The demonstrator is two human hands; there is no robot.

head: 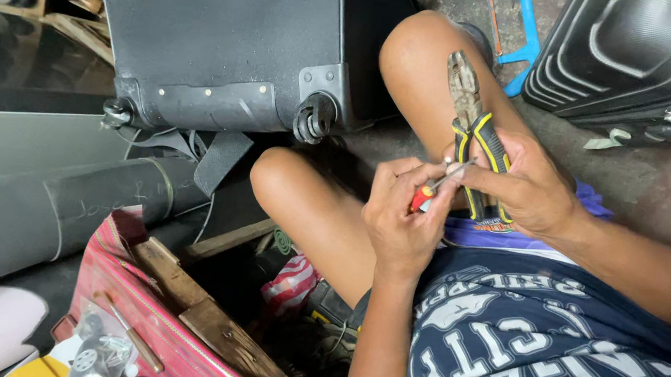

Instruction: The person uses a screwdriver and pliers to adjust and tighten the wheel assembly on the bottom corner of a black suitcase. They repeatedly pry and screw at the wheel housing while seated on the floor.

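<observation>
Yellow-and-black handled pliers point(472, 137): gripped in the right hand point(526, 188), fingers wrapped shut round the handles, steel nose pointing away over the person's knee. Small screwdriver point(432, 190), red handle, thin metal shaft: pinched shut between thumb and fingers of the left hand point(405, 219), its shaft tip touching the right hand's fingers by the pliers' handles. Both hands meet above the lap, between the bent knees. Black soft-sided suitcase point(235, 28): lying just beyond the knees, wheel point(315, 117) at its near corner. Dark hard-shell suitcase point(655, 58): on the concrete floor, far right. Blue hacksaw point(524, 32): on the floor between the two cases. Red striped tool bag point(186, 342): open beside the left leg, wooden pieces inside.
</observation>
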